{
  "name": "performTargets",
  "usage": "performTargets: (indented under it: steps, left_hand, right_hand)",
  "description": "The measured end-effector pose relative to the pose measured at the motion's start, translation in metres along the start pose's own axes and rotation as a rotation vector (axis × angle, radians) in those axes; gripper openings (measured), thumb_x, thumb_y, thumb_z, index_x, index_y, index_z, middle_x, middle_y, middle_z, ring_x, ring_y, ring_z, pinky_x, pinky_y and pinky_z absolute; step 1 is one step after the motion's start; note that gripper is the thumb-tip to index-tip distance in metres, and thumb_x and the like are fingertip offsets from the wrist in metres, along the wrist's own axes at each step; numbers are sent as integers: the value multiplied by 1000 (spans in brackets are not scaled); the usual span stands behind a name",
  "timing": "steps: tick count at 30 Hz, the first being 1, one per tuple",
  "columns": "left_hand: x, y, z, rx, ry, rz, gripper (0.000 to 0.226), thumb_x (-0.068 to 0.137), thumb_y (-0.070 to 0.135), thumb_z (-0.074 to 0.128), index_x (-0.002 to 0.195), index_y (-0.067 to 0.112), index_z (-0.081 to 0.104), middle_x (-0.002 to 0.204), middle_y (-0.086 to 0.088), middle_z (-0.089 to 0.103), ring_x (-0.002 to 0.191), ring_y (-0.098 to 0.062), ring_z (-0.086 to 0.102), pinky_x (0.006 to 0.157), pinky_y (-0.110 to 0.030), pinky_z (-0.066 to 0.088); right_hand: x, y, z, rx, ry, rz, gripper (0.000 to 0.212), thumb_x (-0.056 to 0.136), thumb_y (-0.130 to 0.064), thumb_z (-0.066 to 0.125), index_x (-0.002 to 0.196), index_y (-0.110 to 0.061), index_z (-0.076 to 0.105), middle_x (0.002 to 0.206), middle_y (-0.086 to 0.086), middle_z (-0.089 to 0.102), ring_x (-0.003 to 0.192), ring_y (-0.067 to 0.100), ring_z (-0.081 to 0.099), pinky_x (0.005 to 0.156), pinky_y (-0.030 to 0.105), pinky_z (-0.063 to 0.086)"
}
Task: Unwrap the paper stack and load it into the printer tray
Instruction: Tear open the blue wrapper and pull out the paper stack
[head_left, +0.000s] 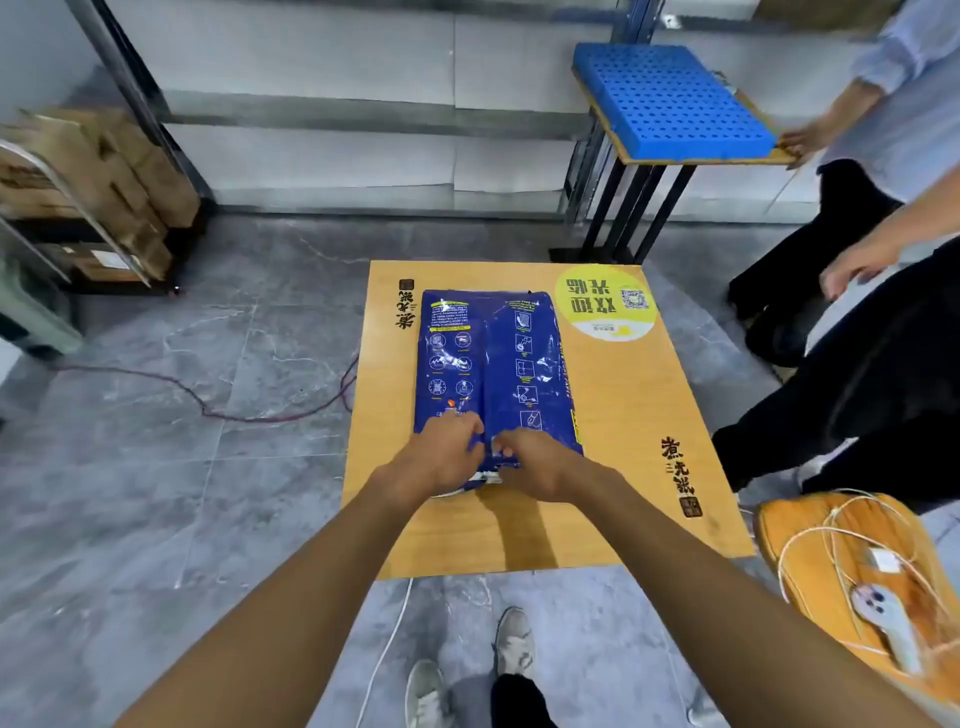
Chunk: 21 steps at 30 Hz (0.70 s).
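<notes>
Two hands at the near end of the paper pack (493, 364): left hand (447, 457) and right hand (537, 465) both pinch the blue wrapper at its centre seam, white showing at the torn edge. Pack lies flat on the wooden table (623, 415), wrapped. Beyond, blue crate (670, 98) on a stand.

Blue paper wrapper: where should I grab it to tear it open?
Grip the blue paper wrapper at its near end, either side of the centre seam, coming from above. The flap there already looks lifted, with white showing beneath, and both hands pinch there.
</notes>
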<state>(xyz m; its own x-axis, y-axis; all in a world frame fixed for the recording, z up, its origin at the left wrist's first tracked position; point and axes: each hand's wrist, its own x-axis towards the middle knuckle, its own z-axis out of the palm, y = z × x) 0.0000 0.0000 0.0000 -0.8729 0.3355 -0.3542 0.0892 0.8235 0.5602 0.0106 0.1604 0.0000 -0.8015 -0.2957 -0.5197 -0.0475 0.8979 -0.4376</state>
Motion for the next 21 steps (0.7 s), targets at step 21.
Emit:
performTargets:
  steps: [21]
  left_hand:
    - [-6,-36,44,390,285,170,20,97,28,47,111,18,59,125,-1,48,116,-22,45,100,-36,36]
  right_hand:
    - [-24,13,74,-7,417,-127,46,94,-33,27,118,-11,60,119,3,58,108,19,53,96,33,45]
